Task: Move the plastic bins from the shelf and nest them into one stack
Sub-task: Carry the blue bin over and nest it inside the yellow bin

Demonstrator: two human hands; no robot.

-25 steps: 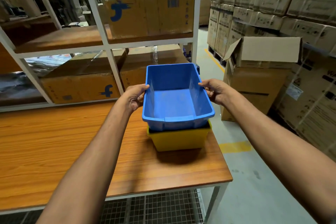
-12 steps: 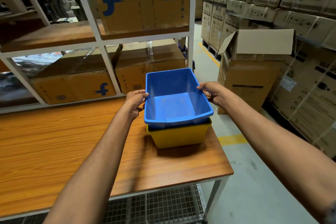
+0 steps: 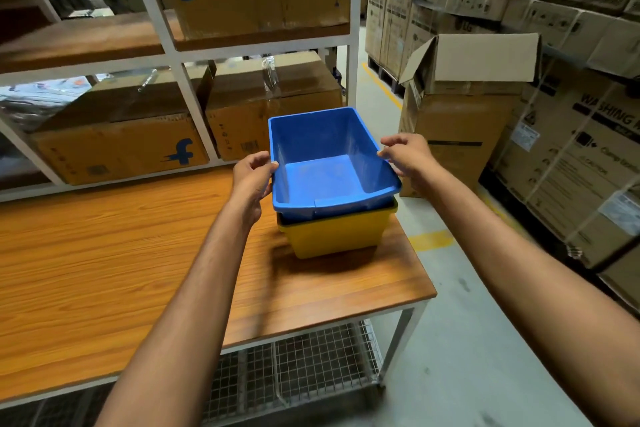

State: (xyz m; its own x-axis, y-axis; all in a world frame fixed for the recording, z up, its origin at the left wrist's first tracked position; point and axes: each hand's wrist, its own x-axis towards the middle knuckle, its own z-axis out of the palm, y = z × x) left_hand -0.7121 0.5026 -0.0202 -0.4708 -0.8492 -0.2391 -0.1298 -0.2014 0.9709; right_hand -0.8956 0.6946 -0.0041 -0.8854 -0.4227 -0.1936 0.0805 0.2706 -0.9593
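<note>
A blue plastic bin (image 3: 329, 180) sits nested inside a yellow plastic bin (image 3: 337, 236) on the right end of the wooden table (image 3: 104, 253). The blue bin's rim stands a little above the yellow rim. My left hand (image 3: 251, 180) curls around the blue bin's left rim, thumb on top and fingers under the lip. At the bin's right rim, my right hand (image 3: 407, 158) has its fingers spread, and only the fingertips reach the edge. Both bins are empty.
A white metal shelf (image 3: 173, 55) behind the table holds taped cardboard boxes (image 3: 121, 146). An open tall carton (image 3: 460, 111) stands on the floor just right of the bins, with wrapped stacked boxes (image 3: 571, 166) beyond. A wire mesh rack (image 3: 294, 364) lies under the table.
The blue bin has sunk deeper into the yellow bin. My right hand has loosened from a grip on the right rim to spread fingers. The view has tilted down slightly.
</note>
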